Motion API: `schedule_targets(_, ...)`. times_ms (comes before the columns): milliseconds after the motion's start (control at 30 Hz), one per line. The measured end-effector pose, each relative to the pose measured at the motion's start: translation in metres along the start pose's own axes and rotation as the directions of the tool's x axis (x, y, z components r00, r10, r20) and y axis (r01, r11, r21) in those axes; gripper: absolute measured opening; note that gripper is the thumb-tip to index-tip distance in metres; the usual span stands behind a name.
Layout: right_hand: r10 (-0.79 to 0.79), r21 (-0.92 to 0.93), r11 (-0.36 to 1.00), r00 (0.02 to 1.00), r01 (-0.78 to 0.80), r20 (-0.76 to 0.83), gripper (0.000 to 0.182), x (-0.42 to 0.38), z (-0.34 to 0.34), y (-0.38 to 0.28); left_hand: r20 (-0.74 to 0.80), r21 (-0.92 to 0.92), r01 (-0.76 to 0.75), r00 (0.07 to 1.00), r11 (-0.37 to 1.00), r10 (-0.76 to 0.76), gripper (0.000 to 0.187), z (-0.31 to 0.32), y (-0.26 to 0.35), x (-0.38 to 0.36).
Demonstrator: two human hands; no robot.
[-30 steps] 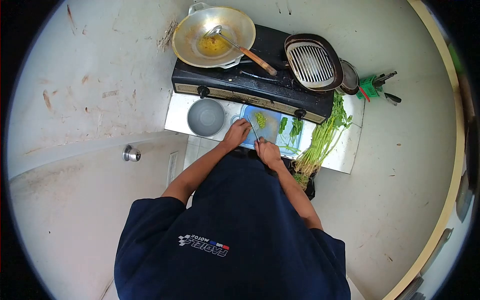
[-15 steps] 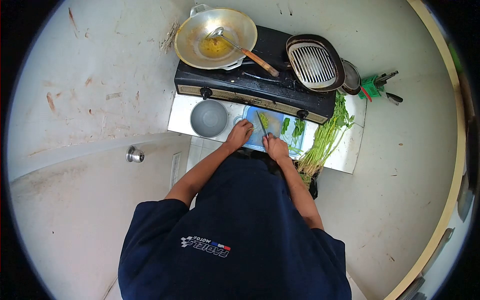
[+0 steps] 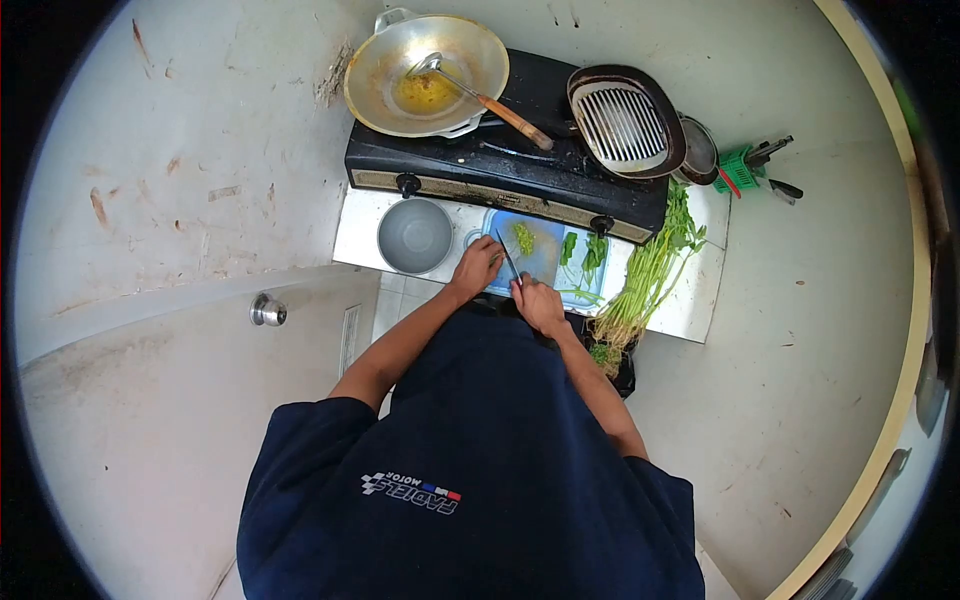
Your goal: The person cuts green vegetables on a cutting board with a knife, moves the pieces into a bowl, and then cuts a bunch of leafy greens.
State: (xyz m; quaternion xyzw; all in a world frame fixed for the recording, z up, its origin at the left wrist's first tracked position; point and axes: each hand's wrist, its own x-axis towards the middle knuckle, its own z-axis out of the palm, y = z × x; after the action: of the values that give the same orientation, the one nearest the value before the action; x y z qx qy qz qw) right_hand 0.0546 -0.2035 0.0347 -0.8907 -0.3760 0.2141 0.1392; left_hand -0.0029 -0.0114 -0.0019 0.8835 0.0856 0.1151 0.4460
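Note:
My right hand is closed around the handle of a kitchen knife, its blade slanting up and left across the blue cutting board. At the board's left side, my left hand rests with curled fingers close to the blade; whatever they pinch is too small to make out. Finely chopped greens lie in a small heap just beyond the knife. Loose green leaves and a few stems are on the right part of the board.
Left of the board stands a grey bowl. A bunch of leafy stalks with roots lies to the right. Behind is a black gas stove bearing a wok with a ladle and a grill pan. A green basket holds utensils.
My right hand and the knife have shifted left, bringing the blade from the chopped heap to beside my left fingers. My left hand has barely moved.

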Motion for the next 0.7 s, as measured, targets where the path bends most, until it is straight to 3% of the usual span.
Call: schedule_targets(700,0.012,-0.029,1.0,1.0,-0.012,0.001,0.04,0.019,0.005,-0.007,-0.008,-0.043,0.059,0.998,0.997,-0.06,0.018,0.002,-0.001,-0.004)
